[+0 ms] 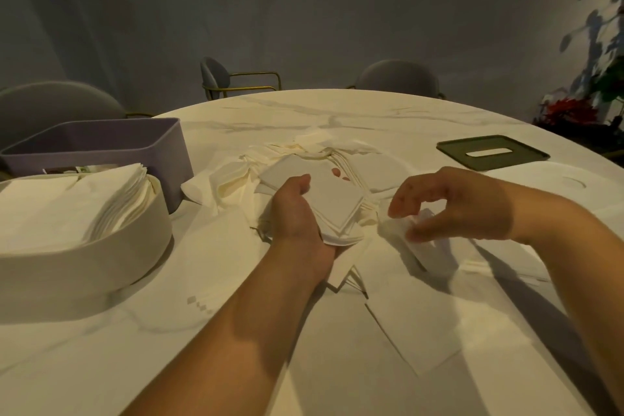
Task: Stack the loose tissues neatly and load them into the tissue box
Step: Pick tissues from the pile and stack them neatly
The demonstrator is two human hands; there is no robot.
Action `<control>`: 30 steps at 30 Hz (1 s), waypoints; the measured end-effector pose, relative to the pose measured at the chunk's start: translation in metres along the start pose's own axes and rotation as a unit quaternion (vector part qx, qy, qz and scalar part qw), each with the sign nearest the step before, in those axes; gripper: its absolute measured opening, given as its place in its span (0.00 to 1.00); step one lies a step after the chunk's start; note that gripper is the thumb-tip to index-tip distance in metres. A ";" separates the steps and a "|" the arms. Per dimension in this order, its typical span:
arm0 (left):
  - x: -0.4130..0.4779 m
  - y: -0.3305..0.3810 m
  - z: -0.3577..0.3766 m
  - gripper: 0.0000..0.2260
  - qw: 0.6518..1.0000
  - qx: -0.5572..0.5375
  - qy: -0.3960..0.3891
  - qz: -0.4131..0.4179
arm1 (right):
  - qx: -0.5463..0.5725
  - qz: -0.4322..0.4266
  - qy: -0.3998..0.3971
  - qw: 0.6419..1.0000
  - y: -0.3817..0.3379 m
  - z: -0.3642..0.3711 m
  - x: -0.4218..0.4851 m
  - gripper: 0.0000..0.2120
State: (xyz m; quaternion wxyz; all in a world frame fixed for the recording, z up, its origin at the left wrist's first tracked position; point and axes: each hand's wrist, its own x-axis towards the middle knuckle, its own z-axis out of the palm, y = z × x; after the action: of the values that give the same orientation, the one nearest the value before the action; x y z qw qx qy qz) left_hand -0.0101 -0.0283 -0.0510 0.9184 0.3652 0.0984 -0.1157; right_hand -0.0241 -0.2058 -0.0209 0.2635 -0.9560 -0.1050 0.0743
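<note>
Since tissues are soft, light and slide apart easily, the stack (334, 203) clasped in the left grip (297, 216) over the bench (371, 111) wants a gentle edge squeeze, while the right grip (452, 203) curls over a loose tissue (395, 230), pinching or not I cannot tell.

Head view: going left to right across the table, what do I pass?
White box filled with tissues → left hand holding the tissue stack → right hand, fingers curled over loose tissues. The purple bin and green lid overlap these, so they are left out.
</note>
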 end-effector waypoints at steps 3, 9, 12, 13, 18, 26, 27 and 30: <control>-0.001 0.001 0.000 0.11 1.000 -0.003 0.006 0.000 | 0.057 -0.017 0.097 0.993 -0.004 -0.006 -0.005 0.05; -0.001 0.001 0.001 0.12 1.000 0.010 0.005 -0.007 | 0.291 0.022 0.289 0.912 -0.016 -0.007 0.000 0.06; -0.001 0.001 0.001 0.12 1.000 0.026 0.009 -0.011 | 0.299 0.128 0.243 0.914 -0.009 -0.007 0.003 0.04; -0.001 0.001 0.002 0.12 0.999 0.029 0.009 -0.013 | 0.285 0.160 0.213 0.921 -0.005 -0.007 0.003 0.05; -0.001 0.001 0.002 0.11 0.999 0.036 0.020 -0.016 | 0.344 0.212 0.131 0.905 0.002 -0.015 -0.004 0.15; -0.001 0.000 0.002 0.09 0.999 0.045 0.015 -0.023 | 0.480 0.150 0.062 0.862 0.006 -0.022 -0.013 0.16; 0.000 0.000 0.001 0.09 0.998 0.047 0.017 -0.023 | 0.535 0.141 0.041 0.832 0.006 -0.022 -0.012 0.18; 0.002 -0.002 -0.001 0.11 0.998 0.054 0.023 -0.026 | 0.631 0.127 -0.001 0.766 0.007 -0.019 -0.009 0.17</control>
State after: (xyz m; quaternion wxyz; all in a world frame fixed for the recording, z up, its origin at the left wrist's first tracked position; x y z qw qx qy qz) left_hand -0.0088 -0.0292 -0.0529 0.8915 0.4143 0.1229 -0.1360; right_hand -0.0281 -0.2233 -0.0074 0.7952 -0.5789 0.0877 0.1575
